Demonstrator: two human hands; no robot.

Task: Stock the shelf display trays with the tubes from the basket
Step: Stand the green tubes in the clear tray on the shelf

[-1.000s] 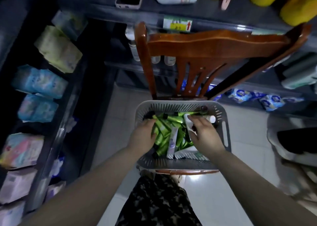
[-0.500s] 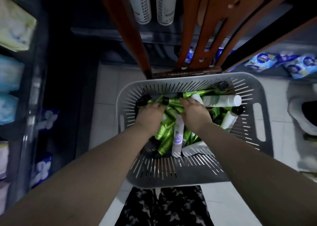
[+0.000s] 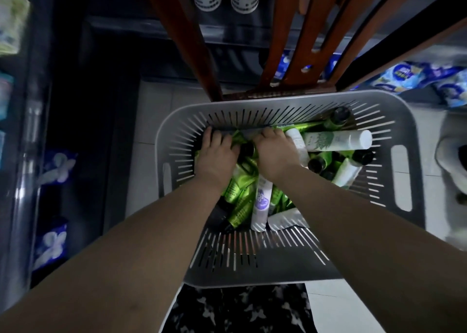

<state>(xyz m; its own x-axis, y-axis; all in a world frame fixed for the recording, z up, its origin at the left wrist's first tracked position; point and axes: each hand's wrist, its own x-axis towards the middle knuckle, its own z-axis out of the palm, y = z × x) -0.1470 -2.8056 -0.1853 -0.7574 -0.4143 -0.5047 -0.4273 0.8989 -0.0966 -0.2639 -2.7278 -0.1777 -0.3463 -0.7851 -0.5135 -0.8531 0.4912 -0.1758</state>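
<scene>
While I am leaning over the basket (image 3: pixel 252 272) at lower centre of the frame, the green tubes (image 3: pixel 237 193) are lying heaped under my wrists, their long axes mostly running up the frame. At centre my right hand (image 3: pixel 275 153) is curling its fingers round some. My left hand (image 3: pixel 217 155) is lying just beside it, equally near, fingers bent over others; I cannot tell whether it is gripping.

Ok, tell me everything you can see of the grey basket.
The grey basket is rectangular plastic with rounded corners, slotted sloping walls and a handle cut-out in each short side. It sits upright, its far rim by the wooden chair back. Inside lie jumbled green tubes and white tubes; the left hand and right hand reach in among them.
</scene>
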